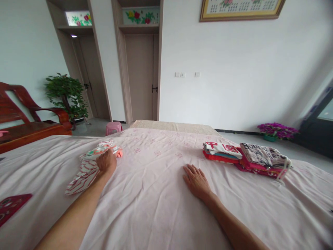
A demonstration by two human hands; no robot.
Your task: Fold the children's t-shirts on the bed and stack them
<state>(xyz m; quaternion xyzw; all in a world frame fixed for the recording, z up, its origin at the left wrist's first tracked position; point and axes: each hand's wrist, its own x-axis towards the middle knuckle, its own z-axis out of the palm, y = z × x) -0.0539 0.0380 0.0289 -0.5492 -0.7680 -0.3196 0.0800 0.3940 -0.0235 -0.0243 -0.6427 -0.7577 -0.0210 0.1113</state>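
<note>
My left hand is closed on a striped garment, white with red stripes and some orange and green at its far end. The garment lies crumpled on the left part of a pale pink sheet; its exact kind cannot be made out. My right hand rests flat on the sheet with its fingers spread, holding nothing. Beyond it to the right sits a stack of folded clothes, red and blue with a white printed piece on top. Beside that is a second folded stack with a lettered garment uppermost and a pale cord hanging down.
A red phone lies at the near left edge of the sheet. Past the sheet stand a pink stool, a wooden armchair and a leafy potted plant. Purple flowers stand on the floor at right.
</note>
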